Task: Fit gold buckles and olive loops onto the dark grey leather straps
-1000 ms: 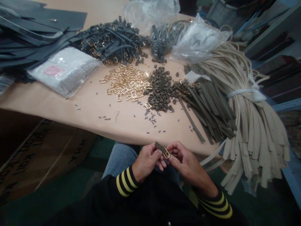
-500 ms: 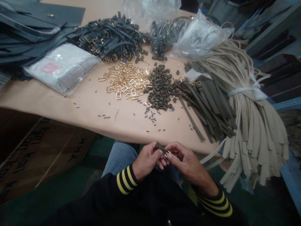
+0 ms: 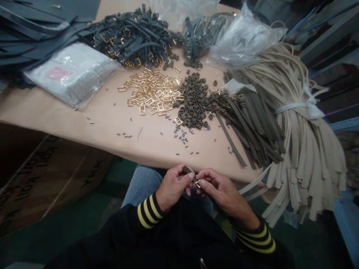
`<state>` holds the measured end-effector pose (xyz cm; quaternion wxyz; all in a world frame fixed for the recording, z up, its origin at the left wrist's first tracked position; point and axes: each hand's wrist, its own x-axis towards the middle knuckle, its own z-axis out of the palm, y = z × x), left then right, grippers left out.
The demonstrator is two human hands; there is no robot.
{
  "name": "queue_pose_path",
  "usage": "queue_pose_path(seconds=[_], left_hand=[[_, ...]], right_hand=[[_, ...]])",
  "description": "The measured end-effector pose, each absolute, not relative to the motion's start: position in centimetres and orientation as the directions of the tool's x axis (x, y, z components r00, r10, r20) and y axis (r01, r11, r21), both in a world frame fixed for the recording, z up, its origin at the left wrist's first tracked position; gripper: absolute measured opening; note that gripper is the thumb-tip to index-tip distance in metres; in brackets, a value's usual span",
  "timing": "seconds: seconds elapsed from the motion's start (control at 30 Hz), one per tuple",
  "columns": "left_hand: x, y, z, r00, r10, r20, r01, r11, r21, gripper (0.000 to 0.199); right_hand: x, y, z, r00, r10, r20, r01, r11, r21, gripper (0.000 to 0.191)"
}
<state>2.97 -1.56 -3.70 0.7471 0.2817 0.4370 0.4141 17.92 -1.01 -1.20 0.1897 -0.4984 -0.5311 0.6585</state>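
Note:
My left hand [image 3: 172,188] and my right hand [image 3: 221,190] meet above my lap, both pinching a short olive strap [image 3: 188,170]. A small gold buckle [image 3: 197,182] sits on its end, partly hidden by my fingers. Beyond the hands, a heap of gold rectangular buckles [image 3: 151,91] lies on the table beside a heap of dark olive strap loops [image 3: 194,101]. Olive straps [image 3: 246,127] spread to the right, with a bundle of beige straps [image 3: 308,149] tied in white beyond them. Small dark metal pins [image 3: 182,138] are scattered near the table's front edge.
The table is covered in tan paper [image 3: 92,123]. Dark straps with buckles [image 3: 134,41] and a stack of dark strips [image 3: 33,41] lie at the back left, near plastic bags [image 3: 74,73]. A printed cardboard box [image 3: 56,179] stands low on the left; shelving runs along the right.
My hands have drawn closer together, and less of the strap and buckle shows between them. The view has tilted slightly, shifting the table upward in the picture.

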Motion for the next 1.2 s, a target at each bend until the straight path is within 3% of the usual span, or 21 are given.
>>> queue_pose_path(seconds=[0.23, 0.5, 0.63, 0.87, 1.2], left_hand=[[2.6, -2.7, -4.6, 0.456, 0.665, -0.591, -0.516, 0.739, 0.433, 0.028], [2.5, -3.2, -5.8, 0.501, 0.552, -0.666, -0.534, 0.803, 0.265, 0.017], [2.5, -3.3, -6.2, 0.453, 0.561, -0.693, -0.518, 0.798, 0.307, 0.019], [2.3, -3.2, -6.3, 0.331, 0.719, -0.611, -0.483, 0.685, 0.545, 0.027], [2.5, -3.2, -6.4, 0.303, 0.805, -0.509, -0.323, 0.59, 0.74, 0.018]], right_hand=[[18.0, -1.2, -1.0, -0.473, 0.68, -0.56, 0.262, -0.499, -0.826, 0.026], [17.3, -1.5, -2.0, -0.463, 0.617, -0.636, 0.319, -0.553, -0.769, 0.028], [17.0, -1.5, -2.3, -0.432, 0.609, -0.665, 0.36, -0.56, -0.746, 0.025], [16.8, -1.5, -2.7, -0.403, 0.639, -0.655, 0.359, -0.548, -0.756, 0.014], [16.4, -1.9, -3.0, -0.377, 0.664, -0.646, 0.389, -0.519, -0.761, 0.016]])
